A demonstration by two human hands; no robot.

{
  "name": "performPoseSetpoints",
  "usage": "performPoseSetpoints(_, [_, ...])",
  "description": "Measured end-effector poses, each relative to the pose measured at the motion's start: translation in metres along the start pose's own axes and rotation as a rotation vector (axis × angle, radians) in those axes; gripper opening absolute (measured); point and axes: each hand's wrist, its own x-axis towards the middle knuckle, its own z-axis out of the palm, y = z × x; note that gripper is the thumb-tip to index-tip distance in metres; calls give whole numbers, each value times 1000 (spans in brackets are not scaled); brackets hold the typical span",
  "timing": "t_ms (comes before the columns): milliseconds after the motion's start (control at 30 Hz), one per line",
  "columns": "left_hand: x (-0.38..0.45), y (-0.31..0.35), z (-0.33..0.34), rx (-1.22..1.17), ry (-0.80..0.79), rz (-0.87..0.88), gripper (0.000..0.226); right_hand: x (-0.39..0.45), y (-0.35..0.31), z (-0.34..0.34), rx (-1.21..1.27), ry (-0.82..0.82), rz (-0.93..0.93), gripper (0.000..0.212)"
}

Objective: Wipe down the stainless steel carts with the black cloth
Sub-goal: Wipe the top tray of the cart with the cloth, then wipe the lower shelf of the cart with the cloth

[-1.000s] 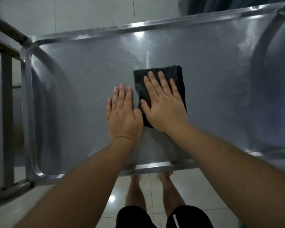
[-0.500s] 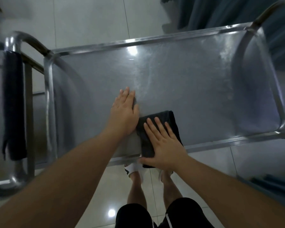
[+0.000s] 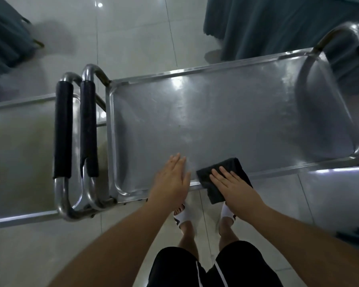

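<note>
A stainless steel cart [image 3: 226, 112] stands in front of me, its top tray seen from above. The folded black cloth [image 3: 228, 164] lies over the tray's near rim, part of it hanging past the edge. My right hand [image 3: 234, 185] presses flat on the cloth with straight fingers. My left hand [image 3: 171, 179] rests flat on the bare tray just left of the cloth, fingers straight, touching the near rim.
A second steel cart [image 3: 25, 146] stands to the left, and two black-padded handles [image 3: 75, 129] sit side by side between the carts. Dark teal drapes [image 3: 278, 21] hang at the back right and back left. My feet in white sandals [image 3: 184, 216] stand on the tiled floor.
Both hands slid toward me across the tray. The cloth moved from the tray's middle to its near rim and now hangs over the edge. The view pulled back, showing the handles.
</note>
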Motion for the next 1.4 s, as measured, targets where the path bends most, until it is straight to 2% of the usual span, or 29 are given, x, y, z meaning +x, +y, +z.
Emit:
performPoseSetpoints(233, [-45, -7, 3, 193, -33, -34, 62, -17, -46, -28, 55, -74, 73, 66])
performPoseSetpoints(300, [-59, -4, 4, 227, -46, -65, 61, -19, -60, -40, 16, -196, 125, 51])
performPoseSetpoints(400, [-81, -2, 7, 262, -51, -70, 59, -26, -77, -58, -55, -489, 216, 11])
performPoseSetpoints(433, [-89, -2, 8, 270, -39, -72, 57, -31, -79, -57, -63, -489, 217, 11])
performPoseSetpoints(533, [-115, 0, 17, 251, -45, -116, 55, -57, -78, -45, -28, -320, 116, 38])
performPoseSetpoints(567, [-125, 0, 22, 240, -64, -142, 56, -68, -78, -42, -9, -294, 92, 41])
performPoseSetpoints(733, [-184, -5, 53, 245, -76, -250, 53, -108, -82, -33, 40, -335, 68, 38])
performPoseSetpoints(900, [-230, -13, 73, 177, -136, -335, 58, -125, -95, -18, 27, -246, 79, 47])
performPoseSetpoints(1000, [-247, -22, 77, 183, -130, -340, 58, -127, -109, -9, 35, -229, 97, 50])
performPoseSetpoints(1133, [-257, -39, 72, 181, -121, -336, 59, -121, -135, 1, 80, -255, 116, 39])
performPoseSetpoints(1233, [-259, -61, 64, 177, -123, -326, 60, -108, -161, 8, 116, -268, 141, 47])
performPoseSetpoints(1300, [-259, -80, 60, 196, -123, -317, 61, -100, -179, 10, 138, -267, 159, 39])
performPoseSetpoints(1400, [-257, -108, 59, 184, -126, -309, 60, -88, -202, 18, 156, -181, 158, 37])
